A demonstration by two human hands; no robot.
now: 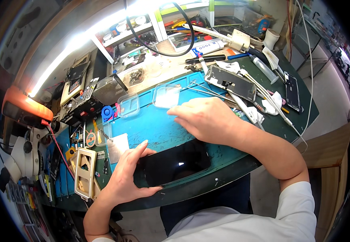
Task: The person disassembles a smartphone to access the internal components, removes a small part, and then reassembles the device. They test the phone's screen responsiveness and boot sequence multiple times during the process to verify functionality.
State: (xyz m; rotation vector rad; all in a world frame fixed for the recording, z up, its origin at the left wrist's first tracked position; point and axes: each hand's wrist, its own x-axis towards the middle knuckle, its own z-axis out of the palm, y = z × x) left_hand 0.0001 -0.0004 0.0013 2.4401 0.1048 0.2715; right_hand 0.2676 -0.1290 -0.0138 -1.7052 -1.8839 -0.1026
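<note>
A black smartphone lies screen up on the blue work mat, near the table's front edge. My left hand grips its left end, with the thumb along the near edge and fingers at the far edge. Beyond the phone, my right hand hovers over the mat with its fingers drawn together, pointing left. Whatever is between those fingertips, if anything, cannot be made out. Just past them sits a small clear plastic box with something white in it. A second clear box stands to its left.
Tweezers and an opened phone body lie behind my right hand. A syringe and white cables are farther right. At the left are a metal frame fixture, an orange multimeter and a white paper square.
</note>
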